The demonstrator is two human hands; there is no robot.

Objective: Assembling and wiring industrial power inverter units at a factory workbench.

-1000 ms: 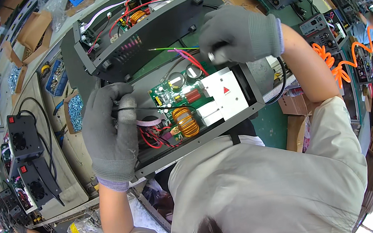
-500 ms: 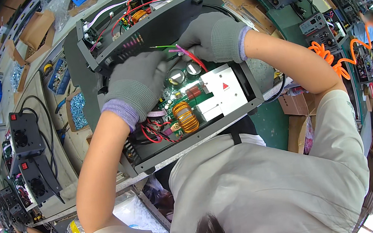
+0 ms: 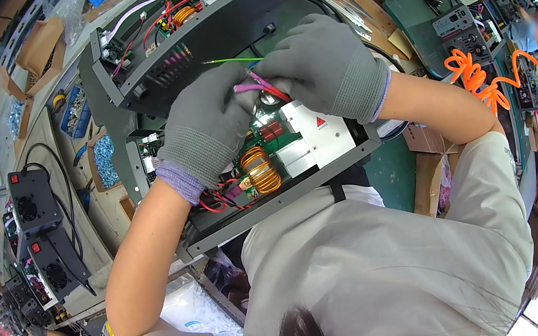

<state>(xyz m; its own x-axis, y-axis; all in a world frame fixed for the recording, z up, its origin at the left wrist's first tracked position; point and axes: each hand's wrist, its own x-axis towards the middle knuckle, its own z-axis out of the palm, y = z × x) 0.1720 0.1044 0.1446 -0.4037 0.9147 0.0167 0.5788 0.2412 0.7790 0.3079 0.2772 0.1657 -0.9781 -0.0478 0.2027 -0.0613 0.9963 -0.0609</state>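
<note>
Both my hands wear grey gloves and meet over an open dark metal chassis [image 3: 280, 201]. Between them is a bundle of red wires [image 3: 277, 92] with purple sleeved ends [image 3: 247, 88]. My left hand [image 3: 207, 121] is closed, its fingertips on a purple end. From the right, my right hand [image 3: 331, 70] pinches the bundle, its fingertips partly hidden. A green wire [image 3: 230, 60] sticks out leftward above my fingers. Below my hands, inside the chassis, are a green circuit board [image 3: 272, 141], an orange-copper coil [image 3: 260, 170] and a silver metal block [image 3: 326, 136].
A second open chassis [image 3: 196, 41] stands just beyond. At left are a bin of blue-white small parts [image 3: 105, 161], a blue bin of screws [image 3: 75, 112] and dark fan-fitted units [image 3: 36, 200]. An orange coiled hose [image 3: 473, 81] hangs at right, near other units [image 3: 457, 35].
My hands have come closer together around the wire bundle. My left hand has moved from deeper in the chassis to the purple ends. The green wire's tip has shifted up and left.
</note>
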